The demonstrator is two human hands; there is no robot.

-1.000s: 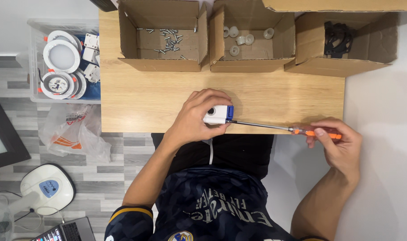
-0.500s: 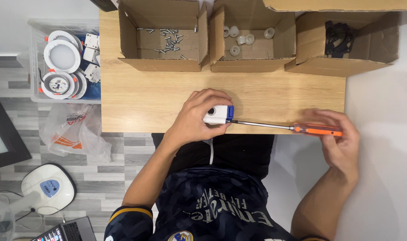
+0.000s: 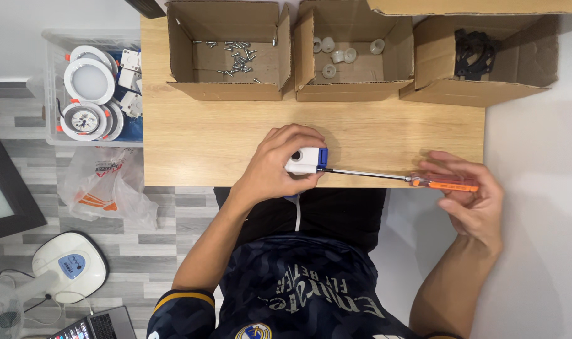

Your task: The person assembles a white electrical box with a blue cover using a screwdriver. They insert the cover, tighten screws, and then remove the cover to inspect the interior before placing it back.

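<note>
Right hand [image 3: 471, 198] shifted slightly on the orange screwdriver [image 3: 424, 181], fingers pinching its handle; left hand [image 3: 280, 163] clamps the white-blue driver box [image 3: 306, 161] at the counter [image 3: 374, 141] edge. Long shaft: tip could slip out.

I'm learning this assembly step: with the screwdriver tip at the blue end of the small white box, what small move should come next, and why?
Probably keep turning the orange-handled screwdriver with the right hand while the left hand presses the white box to the wooden table. The shaft lies level, its tip at the blue end, and the box sits at the table's edge.
</note>
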